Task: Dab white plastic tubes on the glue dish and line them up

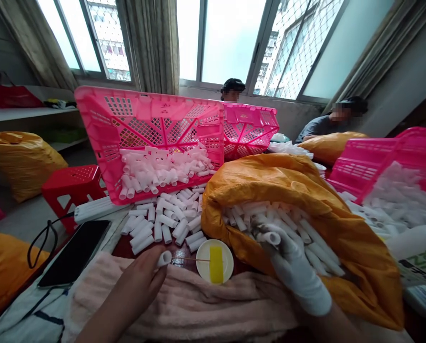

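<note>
My bare left hand [139, 278] is closed around a short white plastic tube [165, 258], its open end facing right. Beside it, a thin brownish stick [189, 259] reaches across a small round white dish [203, 271] onto a yellow strip [216, 269]. I cannot tell whether the stick touches the tube. My right hand [289, 259], in a white glove, grips another white tube [270, 238] at the mouth of an orange woven sack [270, 176]. More white tubes [318, 240] fill the sack around that hand.
Loose tubes [170, 214] lie before a tilted pink basket [148, 119] holding more. A pink towel [198, 305] covers the near edge. On the left are a black phone [75, 252] and a red stool [72, 183]. Two people sit beyond, near another pink basket [250, 124].
</note>
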Demonstrator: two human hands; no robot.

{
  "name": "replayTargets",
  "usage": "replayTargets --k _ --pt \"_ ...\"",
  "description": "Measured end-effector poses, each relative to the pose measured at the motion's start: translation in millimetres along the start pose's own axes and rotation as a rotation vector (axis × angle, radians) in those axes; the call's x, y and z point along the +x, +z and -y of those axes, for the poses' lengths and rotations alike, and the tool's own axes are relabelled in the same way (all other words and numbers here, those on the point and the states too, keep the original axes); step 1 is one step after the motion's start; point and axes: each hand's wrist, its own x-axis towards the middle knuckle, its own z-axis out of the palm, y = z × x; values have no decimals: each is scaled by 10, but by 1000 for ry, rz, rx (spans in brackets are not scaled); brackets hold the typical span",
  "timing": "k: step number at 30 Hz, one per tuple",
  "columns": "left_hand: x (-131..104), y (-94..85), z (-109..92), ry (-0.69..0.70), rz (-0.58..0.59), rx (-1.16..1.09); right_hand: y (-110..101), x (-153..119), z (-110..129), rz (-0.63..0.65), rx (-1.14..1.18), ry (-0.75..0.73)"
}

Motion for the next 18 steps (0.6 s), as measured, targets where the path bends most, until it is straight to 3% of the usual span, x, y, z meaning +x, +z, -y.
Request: replayTargets --k 3,6,11,18 --pt "197 35 -278 67 32 49 243 -131 99 224 199 117" --pt "345 174 -411 39 142 178 504 -118 -8 253 149 153" --pt "410 379 -335 0 140 117 690 -50 -208 214 12 55" --pt "398 539 -195 41 27 111 746 -83 -207 255 4 15"
